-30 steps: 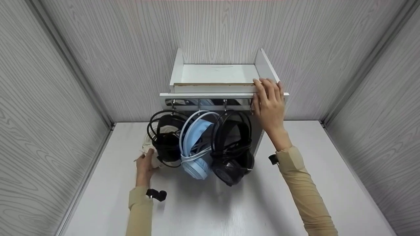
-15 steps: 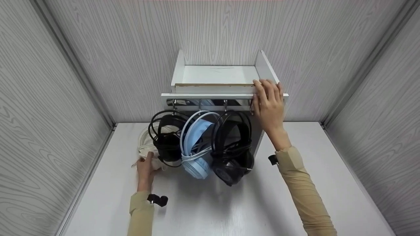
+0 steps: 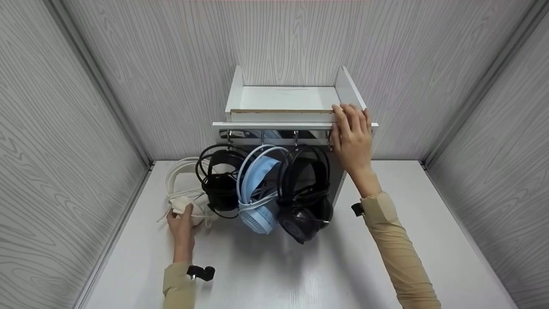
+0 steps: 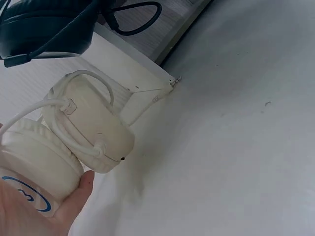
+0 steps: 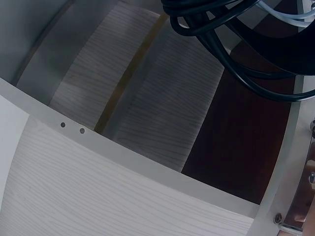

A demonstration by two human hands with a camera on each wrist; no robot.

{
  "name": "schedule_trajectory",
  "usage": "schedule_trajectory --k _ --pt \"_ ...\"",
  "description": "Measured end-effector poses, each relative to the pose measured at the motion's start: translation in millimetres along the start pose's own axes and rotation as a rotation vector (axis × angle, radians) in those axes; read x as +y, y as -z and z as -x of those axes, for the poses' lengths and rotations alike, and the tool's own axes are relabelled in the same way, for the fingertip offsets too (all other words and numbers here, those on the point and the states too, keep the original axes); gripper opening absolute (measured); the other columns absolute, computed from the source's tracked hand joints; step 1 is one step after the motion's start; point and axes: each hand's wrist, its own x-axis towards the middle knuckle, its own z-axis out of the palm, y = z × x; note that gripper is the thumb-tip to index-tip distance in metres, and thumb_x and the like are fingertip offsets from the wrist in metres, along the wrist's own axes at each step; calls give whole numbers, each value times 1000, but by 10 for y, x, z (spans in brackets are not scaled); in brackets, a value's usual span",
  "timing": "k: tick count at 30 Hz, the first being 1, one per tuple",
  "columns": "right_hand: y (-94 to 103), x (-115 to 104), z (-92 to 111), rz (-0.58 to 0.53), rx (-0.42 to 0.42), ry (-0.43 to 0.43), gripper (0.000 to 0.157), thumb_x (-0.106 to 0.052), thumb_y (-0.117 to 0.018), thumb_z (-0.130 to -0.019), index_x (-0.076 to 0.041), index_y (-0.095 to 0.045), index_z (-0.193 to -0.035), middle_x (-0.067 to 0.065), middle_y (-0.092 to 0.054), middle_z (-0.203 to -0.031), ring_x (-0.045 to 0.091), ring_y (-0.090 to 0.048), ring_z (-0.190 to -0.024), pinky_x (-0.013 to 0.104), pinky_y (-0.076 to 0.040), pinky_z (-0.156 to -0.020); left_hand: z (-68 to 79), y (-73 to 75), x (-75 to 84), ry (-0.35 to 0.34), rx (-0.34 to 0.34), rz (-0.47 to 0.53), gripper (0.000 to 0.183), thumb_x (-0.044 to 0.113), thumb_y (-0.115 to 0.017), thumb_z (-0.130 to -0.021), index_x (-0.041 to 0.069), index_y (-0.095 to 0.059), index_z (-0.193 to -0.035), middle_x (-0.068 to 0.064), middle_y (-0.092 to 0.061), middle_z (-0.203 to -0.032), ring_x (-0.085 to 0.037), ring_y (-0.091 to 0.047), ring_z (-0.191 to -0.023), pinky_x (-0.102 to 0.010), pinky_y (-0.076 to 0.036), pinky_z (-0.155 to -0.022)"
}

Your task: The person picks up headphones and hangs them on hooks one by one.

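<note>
My left hand (image 3: 182, 229) holds the white headphones (image 3: 182, 201) by an ear cup, thumb on the cup's near side. They are left of the hanging row, their headband partly behind the black pair (image 3: 221, 195). In the left wrist view, my thumb curves against one cream ear cup (image 4: 42, 155); the other cup (image 4: 93, 123) is beside it, with the cable plug (image 4: 165, 91) beyond. My right hand (image 3: 355, 143) grips the top right of the white headphone rack (image 3: 274, 125), fingers over its edge and thumb down the front.
Blue headphones (image 3: 257, 193) and larger black headphones (image 3: 302, 214) hang from the rack's hooks, cables bundled. A white shelf tray (image 3: 287, 98) tops the rack. Wood-grain walls surround the white table (image 3: 274, 274); the left wall (image 3: 55, 171) is beyond the white headphones.
My left hand has moved the white headphones left, out from behind the nearer black pair, so more of their headband and ear cup shows. My right hand stays on the rack.
</note>
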Motion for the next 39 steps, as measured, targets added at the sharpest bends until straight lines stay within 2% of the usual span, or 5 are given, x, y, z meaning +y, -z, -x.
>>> schedule_trajectory --k 5,15,27,32,39 --pt "7 0 4 11 -9 -6 37 -28 -43 -100 -19 -53 -135 8 -55 -132 23 -43 -131 43 -17 -119 79 76 45 -120 42 -39 84 28 -59 -92 14 -3 -152 -8 -15 -149 -23 -32 -135 -20 -44 -90" --pt "1 11 4 13 -11 -10 38 -28 -42 -100 -20 -52 -136 7 -55 -133 22 -43 -131 43 -17 -119 287 250 113 -255 158 -9 80 20 -65 -89 15 -13 -150 -5 -16 -147 -24 -30 -133 -15 -45 -91" --pt "7 46 14 -3 -18 -21 38 -27 -44 -100 -21 -51 -137 7 -53 -133 24 -42 -132 45 -17 -118 467 422 164 -257 167 -14 81 21 -64 -90 19 -11 -152 -7 -14 -154 -23 -36 -130 -9 -47 -76" --pt "6 36 5 -3 -15 -17 38 -28 -43 -100 -21 -51 -136 6 -54 -133 23 -42 -132 45 -17 -119 558 507 172 -246 165 57 77 20 -63 -91 19 -15 -151 4 -37 -132 -5 -49 -103 -12 -50 -70" --pt "-2 56 2 5 -9 -11 39 -29 -41 -100 -20 -52 -136 6 -54 -133 22 -43 -131 45 -20 -117 735 582 192 -276 121 123 72 16 -61 -93 18 -17 -150 5 -44 -117 -6 -54 -95 -13 -51 -67"
